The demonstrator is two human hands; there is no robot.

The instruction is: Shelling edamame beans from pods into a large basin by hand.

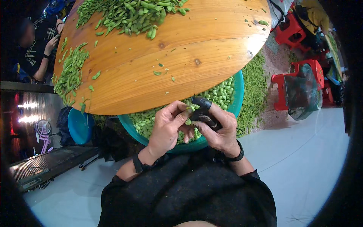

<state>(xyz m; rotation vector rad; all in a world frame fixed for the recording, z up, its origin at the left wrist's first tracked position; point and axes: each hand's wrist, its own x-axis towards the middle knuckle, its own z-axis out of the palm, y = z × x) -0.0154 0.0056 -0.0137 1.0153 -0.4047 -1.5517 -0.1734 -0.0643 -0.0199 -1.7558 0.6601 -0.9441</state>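
Note:
Over a teal basin (240,92), my left hand (168,126) pinches a split green soybean pod (193,107) between thumb and fingers. My right hand (222,123) meets it from the other side, its fingers curled against the pod. Black coverings (202,102) wrap several of my right fingers. Shelled green beans (221,95) fill the basin under both hands, partly hidden by them and by the tabletop. Another green piece (188,122) shows between my hands, too small to tell whether bean or pod. Both wrists wear black bands.
The round wooden table (184,65) overhangs the basin and bears a large pod heap (136,14) and a smaller one (72,66). Pods or hulls (252,93) cover the floor at right, beside red stools (307,71). A blue tub (80,126) stands left; a person (39,51) sits beyond.

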